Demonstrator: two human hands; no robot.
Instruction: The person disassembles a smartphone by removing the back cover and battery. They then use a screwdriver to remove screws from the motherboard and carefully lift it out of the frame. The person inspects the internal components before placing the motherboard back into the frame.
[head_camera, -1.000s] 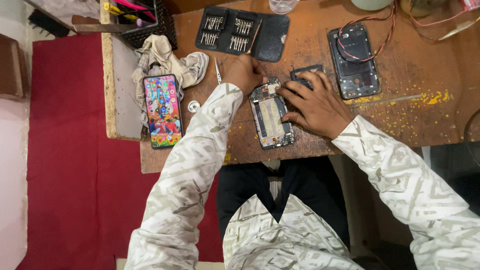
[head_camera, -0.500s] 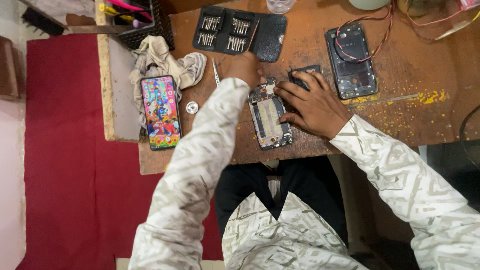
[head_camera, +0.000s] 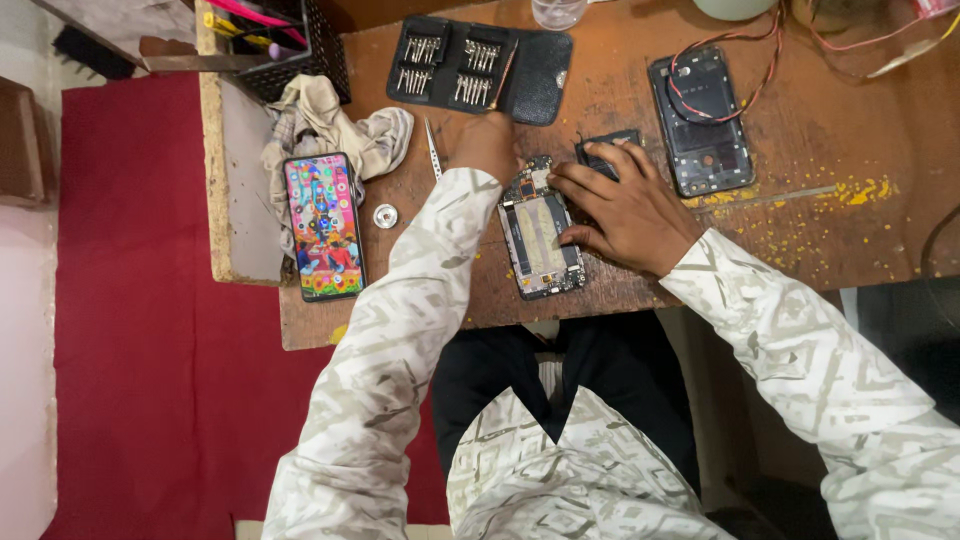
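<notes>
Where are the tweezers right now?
In the head view, the tweezers lie on the wooden table, just left of the left hand, between the crumpled cloth and the opened phone.

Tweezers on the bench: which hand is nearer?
Left. The left hand is just beside the tweezers, apart from them. The right hand rests on the opened phone, farther off.

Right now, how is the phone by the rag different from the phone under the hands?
The phone by the rag is whole, its screen lit with bright colours; the phone under the hands is opened, its insides showing. The first lies untouched; the right hand rests on the second. Both lie flat on the table.
</notes>
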